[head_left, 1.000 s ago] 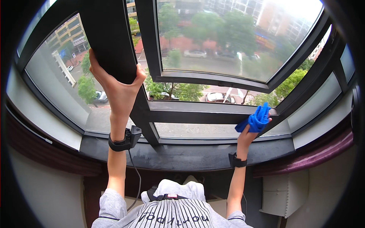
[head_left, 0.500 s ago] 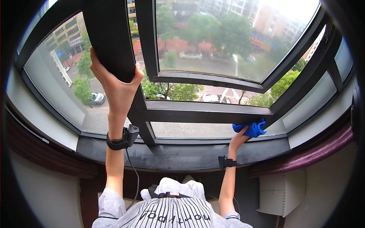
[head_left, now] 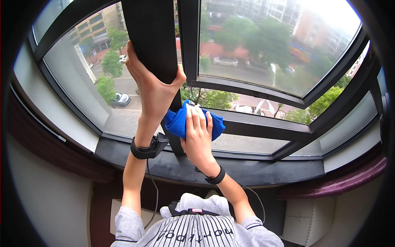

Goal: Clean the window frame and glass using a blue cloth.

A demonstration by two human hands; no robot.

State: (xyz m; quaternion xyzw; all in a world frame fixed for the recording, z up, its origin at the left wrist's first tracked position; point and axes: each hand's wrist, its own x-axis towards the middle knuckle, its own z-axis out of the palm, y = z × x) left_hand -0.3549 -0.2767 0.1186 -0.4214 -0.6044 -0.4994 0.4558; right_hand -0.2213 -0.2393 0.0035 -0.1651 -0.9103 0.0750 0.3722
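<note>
My left hand (head_left: 154, 96) grips the thick black window post (head_left: 150, 39), thumb on its right side and fingers round its left. Just to the right and lower, my right hand (head_left: 200, 138) presses a bunched blue cloth (head_left: 177, 123) where the post meets the black lower crossbar (head_left: 255, 128). The fingers lie over the cloth, and its folds stick out on both sides of them. A black-framed window sash (head_left: 251, 94) tilts outward above the crossbar, with an open gap beneath it.
A dark sill (head_left: 251, 171) runs below the window. Purple curtains (head_left: 349, 181) hang at both sides, and a white cabinet (head_left: 308, 218) stands at the lower right. Black straps circle both wrists; a thin cable (head_left: 156, 195) trails from the left one. Outside are trees and parked cars.
My right hand has carried the blue cloth leftward along the crossbar, from its right end to the post. My left hand keeps its grip, while the whole view has shifted.
</note>
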